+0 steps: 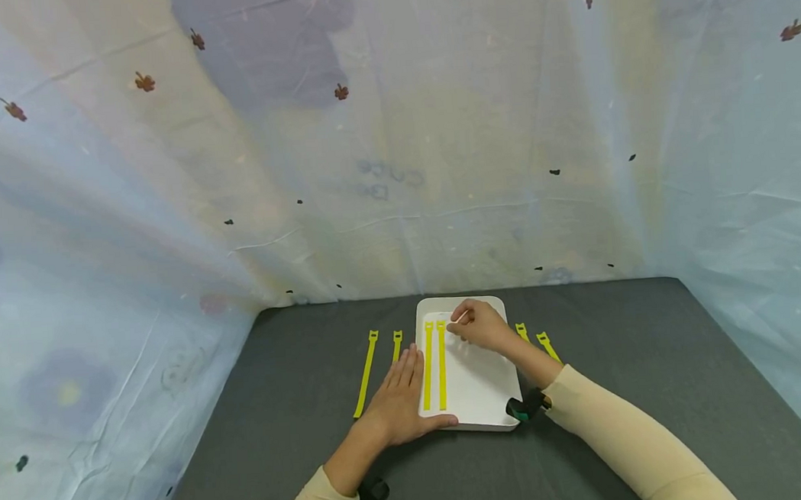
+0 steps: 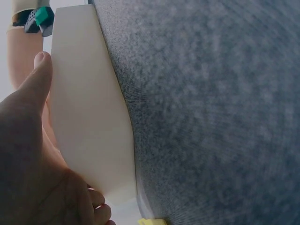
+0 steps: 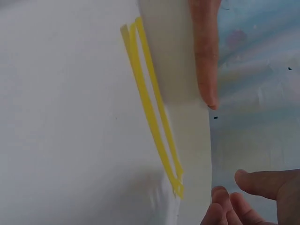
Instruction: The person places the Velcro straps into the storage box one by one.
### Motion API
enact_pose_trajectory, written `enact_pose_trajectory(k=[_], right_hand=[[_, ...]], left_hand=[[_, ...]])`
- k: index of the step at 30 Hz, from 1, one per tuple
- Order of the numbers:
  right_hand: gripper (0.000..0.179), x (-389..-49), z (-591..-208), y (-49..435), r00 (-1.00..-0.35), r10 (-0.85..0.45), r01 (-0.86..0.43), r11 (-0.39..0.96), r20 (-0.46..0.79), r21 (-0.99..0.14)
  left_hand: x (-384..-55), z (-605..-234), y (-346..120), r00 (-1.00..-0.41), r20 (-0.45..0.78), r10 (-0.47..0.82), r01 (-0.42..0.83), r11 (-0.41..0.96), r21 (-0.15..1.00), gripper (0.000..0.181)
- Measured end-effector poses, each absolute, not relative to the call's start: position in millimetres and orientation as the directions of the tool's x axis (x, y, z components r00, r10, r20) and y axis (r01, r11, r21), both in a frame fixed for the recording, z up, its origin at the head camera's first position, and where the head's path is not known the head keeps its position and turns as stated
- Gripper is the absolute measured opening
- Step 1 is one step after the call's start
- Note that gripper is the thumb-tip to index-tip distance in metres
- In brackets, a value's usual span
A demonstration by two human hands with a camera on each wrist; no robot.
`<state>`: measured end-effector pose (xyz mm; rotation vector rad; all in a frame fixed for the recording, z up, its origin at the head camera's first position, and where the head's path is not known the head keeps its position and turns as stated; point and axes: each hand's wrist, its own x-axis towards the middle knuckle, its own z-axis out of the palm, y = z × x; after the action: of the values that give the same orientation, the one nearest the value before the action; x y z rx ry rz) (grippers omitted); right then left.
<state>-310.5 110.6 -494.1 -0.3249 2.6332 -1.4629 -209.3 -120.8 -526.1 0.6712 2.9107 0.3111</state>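
A white shallow tray point(image 1: 481, 390) lies on the dark table. Inside it, side by side along its left, are two yellow hook-and-loop cable straps point(image 1: 442, 370), slotted heads at the far end. My left hand point(image 1: 399, 403) rests at the tray's near left corner, fingers stretched along the left rim and thumb point(image 2: 40, 77) across the near wall point(image 2: 89, 103). Above the tray's far end, my right hand point(image 1: 481, 327) is beside the strap heads with thumb and fingers apart. Nothing shows between them in the right wrist view, where the two straps point(image 3: 152, 112) lie along the tray wall.
Left of the tray lie two more yellow straps, one point(image 1: 367, 374) in full sight and another point(image 1: 397, 346) partly behind my left hand. Beyond its right side are two others point(image 1: 522, 332), partly covered by my right arm. A patterned curtain point(image 1: 395, 166) hangs behind the table.
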Motion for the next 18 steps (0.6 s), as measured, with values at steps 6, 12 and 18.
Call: enact_pose_trajectory(k=[6,12,18], right_hand=[[0.021,-303,-488,122,-0.967,-0.252,-0.168,0.502,0.043,-0.848],[0.021,-293,-479,135,-0.962,-0.272,-0.153,0.474,0.021,-0.867],[0.022,-283,-472,149,-0.964,-0.264,-0.159,0.46,0.036,-0.874]], left_hand=[[-210,-526,-121,-0.892,-0.092,0.442,0.412,0.881,0.232,0.134],[-208,-524,-121,-0.894,-0.092,0.44,0.408,0.88,0.243,0.135],[-208,-526,-121,-0.893,-0.089,0.44,0.408,0.878,0.249,0.135]])
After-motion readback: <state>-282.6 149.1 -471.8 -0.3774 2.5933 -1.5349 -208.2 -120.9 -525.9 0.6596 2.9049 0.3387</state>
